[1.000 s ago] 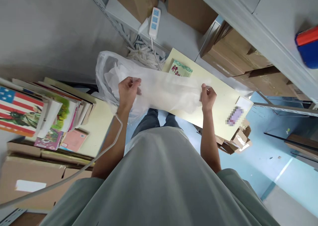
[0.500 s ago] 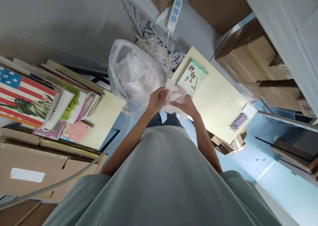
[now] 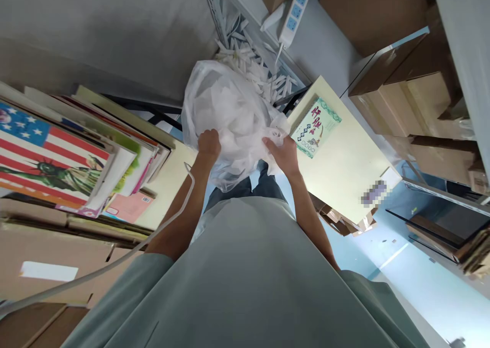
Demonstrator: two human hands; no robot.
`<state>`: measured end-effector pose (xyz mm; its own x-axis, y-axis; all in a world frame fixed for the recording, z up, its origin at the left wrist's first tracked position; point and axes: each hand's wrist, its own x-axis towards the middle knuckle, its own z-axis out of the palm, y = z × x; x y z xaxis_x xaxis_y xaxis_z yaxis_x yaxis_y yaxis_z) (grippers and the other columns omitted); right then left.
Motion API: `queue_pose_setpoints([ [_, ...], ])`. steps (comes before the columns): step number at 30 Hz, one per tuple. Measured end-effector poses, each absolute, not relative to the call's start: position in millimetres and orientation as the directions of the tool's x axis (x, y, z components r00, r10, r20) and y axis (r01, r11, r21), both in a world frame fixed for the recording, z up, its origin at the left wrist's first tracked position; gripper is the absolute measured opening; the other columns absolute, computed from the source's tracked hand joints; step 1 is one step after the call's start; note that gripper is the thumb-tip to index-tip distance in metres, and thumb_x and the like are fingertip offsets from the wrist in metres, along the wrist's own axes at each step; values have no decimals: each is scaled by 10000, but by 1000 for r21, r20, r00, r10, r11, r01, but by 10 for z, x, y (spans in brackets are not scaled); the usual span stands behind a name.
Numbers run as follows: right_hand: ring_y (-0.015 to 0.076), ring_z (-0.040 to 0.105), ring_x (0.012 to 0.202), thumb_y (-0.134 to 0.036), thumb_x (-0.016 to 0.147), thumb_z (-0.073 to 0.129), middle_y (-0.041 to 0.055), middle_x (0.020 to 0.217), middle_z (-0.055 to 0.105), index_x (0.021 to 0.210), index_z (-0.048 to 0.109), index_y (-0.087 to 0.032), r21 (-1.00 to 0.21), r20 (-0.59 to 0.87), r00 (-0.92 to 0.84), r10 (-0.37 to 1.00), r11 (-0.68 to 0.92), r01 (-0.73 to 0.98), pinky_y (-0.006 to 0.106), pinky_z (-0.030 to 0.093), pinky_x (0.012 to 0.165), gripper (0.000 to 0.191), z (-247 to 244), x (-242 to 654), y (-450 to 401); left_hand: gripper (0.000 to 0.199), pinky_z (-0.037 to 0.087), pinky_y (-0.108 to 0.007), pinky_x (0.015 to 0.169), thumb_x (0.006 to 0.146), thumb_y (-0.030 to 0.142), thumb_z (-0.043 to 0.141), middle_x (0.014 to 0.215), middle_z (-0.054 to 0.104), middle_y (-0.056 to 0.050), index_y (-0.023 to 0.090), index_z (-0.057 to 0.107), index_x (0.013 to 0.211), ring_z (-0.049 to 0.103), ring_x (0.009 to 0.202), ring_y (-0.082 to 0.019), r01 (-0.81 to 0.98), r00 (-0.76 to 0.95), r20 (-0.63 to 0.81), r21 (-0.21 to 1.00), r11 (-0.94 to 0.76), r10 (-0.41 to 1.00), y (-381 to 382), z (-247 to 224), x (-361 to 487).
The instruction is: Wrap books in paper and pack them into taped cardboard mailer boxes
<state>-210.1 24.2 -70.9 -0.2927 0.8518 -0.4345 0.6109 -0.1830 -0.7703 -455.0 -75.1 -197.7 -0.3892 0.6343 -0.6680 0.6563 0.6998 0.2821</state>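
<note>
A large translucent plastic bag (image 3: 197, 103), filled with crumpled thin white sheets (image 3: 225, 108), stands in front of my body. My left hand (image 3: 209, 145) is closed in a fist at the bag's near left edge, its fingertips curled out of sight. On the opposite side, my right hand (image 3: 284, 154) pinches the thin white plastic at the bag's right edge, thumb on top. White material stretches loosely between the two hands. Just beyond my right hand lies a green-and-white book (image 3: 316, 127) with large red characters.
The book rests on a cream tabletop (image 3: 344, 169). Books (image 3: 57, 164) are stacked on the left beside cardboard boxes (image 3: 49, 246). A pale cable (image 3: 153, 235) crosses my left forearm. White scraps (image 3: 248, 67), a power strip (image 3: 294, 17) and more boxes (image 3: 417, 103) lie beyond.
My hands were close together on a crumpled white bundle. They have moved apart, the left to the bag's left side, and the bundle now merges with the bag's contents. The view has shifted slightly.
</note>
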Motion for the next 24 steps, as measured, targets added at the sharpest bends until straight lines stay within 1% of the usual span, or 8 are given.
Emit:
queue_pose_setpoints([
  [2,301,770,1137,-630,907,779,71,1088,829,1138,776,-264,-772,-430,-253,867,-207,601,478,622,1064,433,-719,-2138,239,417,527,-635,1126,978,290,550,1231,758,-317,77,720,1294,692,1291,-505,696,-370,-655,274,664,658,-779,-1936,-4603],
  [3,302,770,1143,-638,906,781,76,1099,829,1139,772,-261,-775,-419,-232,878,-212,596,486,622,1071,444,-726,-2157,240,401,525,-606,1132,999,303,525,1205,767,-292,100,722,1283,699,1281,-484,702,-377,-628,286,652,681,-791,-1880,-4622],
  [8,320,763,1225,-688,934,760,119,1129,815,1154,752,-232,-794,-312,-128,942,-184,580,510,626,1085,506,-752,-2273,303,436,548,-481,1085,1093,414,454,1039,795,-177,165,672,1377,757,1163,-387,626,-496,-453,404,667,741,-792,-1469,-4706],
  [13,365,749,1267,-741,977,708,147,1104,798,1212,735,-203,-827,-267,-93,959,-178,534,517,674,993,588,-660,-2433,377,362,553,-417,1065,1091,448,489,1007,812,-125,228,762,1185,774,1139,-341,545,-570,-340,525,654,748,-685,-1131,-4793],
  [16,353,714,1340,-700,1030,665,143,1170,784,1297,720,-218,-842,-214,-145,966,-107,529,501,675,1021,554,-607,-2569,324,327,560,-430,1046,1075,402,519,907,806,-100,226,788,1131,798,1035,-322,495,-587,-349,559,665,731,-600,-979,-4844],
  [19,333,653,1431,-594,1079,643,139,1367,719,1444,657,-268,-820,-179,-254,950,-1,573,496,655,1101,489,-701,-2739,178,252,585,-434,998,1017,409,635,813,785,-60,229,805,1060,803,893,-288,430,-616,-336,614,662,713,-523,-829,-4897],
  [21,344,656,1420,-515,1090,656,155,1496,627,1527,592,-276,-768,-211,-321,923,46,639,496,660,1102,502,-863,-2864,66,229,610,-406,917,975,440,703,807,783,-46,237,805,1002,797,836,-266,372,-636,-314,676,636,705,-484,-725,-4929],
  [24,358,672,1399,-409,1100,641,189,1597,502,1617,495,-228,-676,-289,-421,860,128,726,487,671,1079,567,-1174,-3062,-58,267,613,-342,750,960,504,726,827,788,-36,246,793,966,781,767,-231,274,-635,-302,773,573,711,-444,-569,-4956],
])
